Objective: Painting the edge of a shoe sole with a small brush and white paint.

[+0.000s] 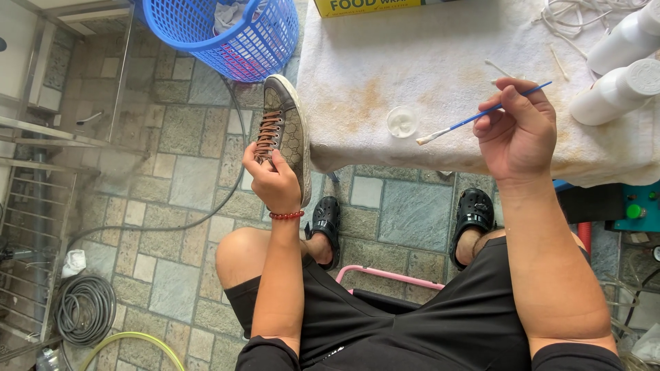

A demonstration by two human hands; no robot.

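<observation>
Stone-tile floor w/ towel-covered surface (426,62) upper right: left hand (273,180) grips upright shoe (285,130), toe pointing up-frame, while right hand (517,130) pinches blue brush (481,115), bristles aimed left toward shoe.

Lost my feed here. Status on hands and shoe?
Left hand grips brown-laced shoe upright. Right hand holds blue paintbrush, tip beside small white dish. Nothing between them.
</observation>
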